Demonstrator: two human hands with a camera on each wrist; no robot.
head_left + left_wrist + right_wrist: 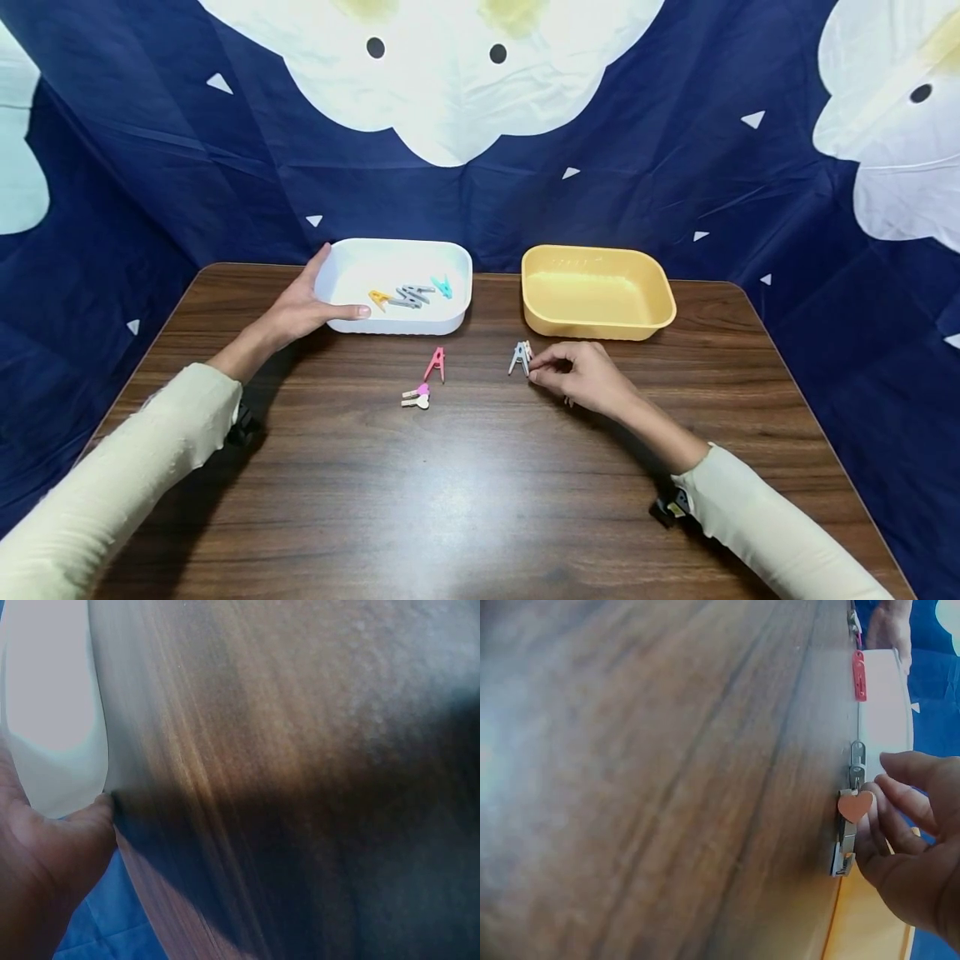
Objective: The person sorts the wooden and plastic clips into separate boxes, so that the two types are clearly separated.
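The left hand [303, 307] spans the left end of a white basin [401, 325], its thumb extended along the front rim and its fingers at the outer side. Inside lie a yellow clothespin [379, 297], several grey ones [406, 302] and a turquoise one [443, 287]. Fingertips of the right hand [583, 377] are right beside a grey clothespin [519, 357]; in the right wrist view a small gap shows between fingertip and clip. A peg with an orange heart [855, 805] stands close to these fingers. Another clip [844, 864] is partly hidden by the hand in the head view.
A yellow basin [598, 327] stands behind the right hand. On the brown table [360, 500], left of centre, lie a red clothespin [436, 364] and two wooden pegs, one with a magenta heart [423, 389], one with a white heart [422, 402]. Blue cloth [480, 208] hangs behind.
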